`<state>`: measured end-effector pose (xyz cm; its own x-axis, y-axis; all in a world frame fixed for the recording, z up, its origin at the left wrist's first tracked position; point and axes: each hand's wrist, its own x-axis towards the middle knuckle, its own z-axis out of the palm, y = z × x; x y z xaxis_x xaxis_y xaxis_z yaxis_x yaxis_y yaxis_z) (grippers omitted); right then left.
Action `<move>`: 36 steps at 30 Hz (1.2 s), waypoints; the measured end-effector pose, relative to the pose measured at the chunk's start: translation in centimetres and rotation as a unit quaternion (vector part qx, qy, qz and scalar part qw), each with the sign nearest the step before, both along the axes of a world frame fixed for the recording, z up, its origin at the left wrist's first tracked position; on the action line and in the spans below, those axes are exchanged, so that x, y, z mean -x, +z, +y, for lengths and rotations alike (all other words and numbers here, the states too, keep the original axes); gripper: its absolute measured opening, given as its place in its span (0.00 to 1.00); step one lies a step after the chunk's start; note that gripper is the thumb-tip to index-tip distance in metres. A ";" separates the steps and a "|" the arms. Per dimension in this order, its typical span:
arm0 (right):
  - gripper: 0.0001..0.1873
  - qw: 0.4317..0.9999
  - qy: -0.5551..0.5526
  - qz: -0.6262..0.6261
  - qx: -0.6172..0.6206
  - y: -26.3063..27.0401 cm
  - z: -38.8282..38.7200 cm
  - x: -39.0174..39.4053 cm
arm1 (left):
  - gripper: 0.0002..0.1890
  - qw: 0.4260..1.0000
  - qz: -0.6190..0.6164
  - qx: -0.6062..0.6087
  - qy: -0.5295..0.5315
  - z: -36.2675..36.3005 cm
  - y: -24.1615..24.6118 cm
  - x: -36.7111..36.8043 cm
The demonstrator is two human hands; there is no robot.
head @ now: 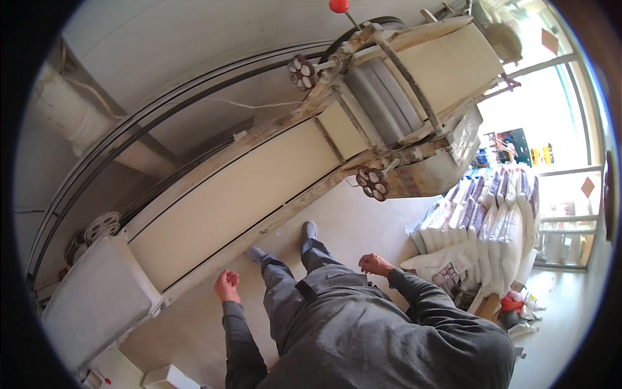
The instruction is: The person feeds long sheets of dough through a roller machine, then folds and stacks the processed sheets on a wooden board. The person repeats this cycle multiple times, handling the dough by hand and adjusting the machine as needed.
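My left hand (227,286) hangs beside the near edge of a long conveyor belt (233,194), apart from it. Its fingers are curled in, and nothing shows in them. Near my right hip is my right hand (375,264), also with curled fingers and no object visible in it. The pale belt belongs to a floury roller machine, seemingly a dough sheeter, and runs up to a metal roller (384,99). A spoked handwheel (372,184) sits on the machine's near side, and another handwheel (302,72) on its far side.
Filled plastic sacks (500,223) are stacked at the right by a bright glazed doorway. A printed sack (447,265) leans against them. At lower left stands a pale machine housing (97,296), with a white box (170,378) on the floor. A red-knobbed lever (339,6) rises at the top.
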<state>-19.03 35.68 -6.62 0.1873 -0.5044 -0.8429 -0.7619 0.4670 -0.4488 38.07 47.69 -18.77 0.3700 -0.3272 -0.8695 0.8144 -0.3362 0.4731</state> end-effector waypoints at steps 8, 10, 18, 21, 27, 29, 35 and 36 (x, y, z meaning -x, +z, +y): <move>0.12 0.995 0.024 -0.019 0.098 6.3 -2.5 -4.2 | 0.12 0.975 0.029 0.194 -0.106 -13.8 4.6 8.4; 0.11 0.981 0.112 0.008 0.160 11.2 -4.8 -6.6 | 0.13 0.961 0.067 0.245 -0.112 -18.0 7.0 10.9; 0.06 0.786 0.293 -0.002 0.544 35.6 -20.8 -18.0 | 0.22 0.836 0.258 0.446 -0.188 -38.5 16.1 25.7; 0.11 0.679 0.396 0.136 0.603 36.3 -26.9 -20.4 | 0.23 0.838 0.300 0.409 -0.202 -43.6 19.4 29.5; 0.14 0.482 0.508 0.439 0.563 32.3 -29.8 -16.6 | 0.24 0.810 0.304 0.467 -0.184 -45.5 17.4 37.4; 0.13 0.514 0.492 0.426 0.558 31.8 -30.0 -16.5 | 0.24 0.829 0.292 0.446 -0.168 -45.4 18.5 37.9; 0.15 0.575 0.511 0.360 0.528 31.8 -30.8 -17.3 | 0.25 0.847 0.270 0.419 -0.184 -45.5 19.5 37.2; 0.16 0.587 0.521 0.343 0.516 31.4 -30.7 -16.7 | 0.24 0.844 0.296 0.412 -0.174 -45.5 19.7 37.5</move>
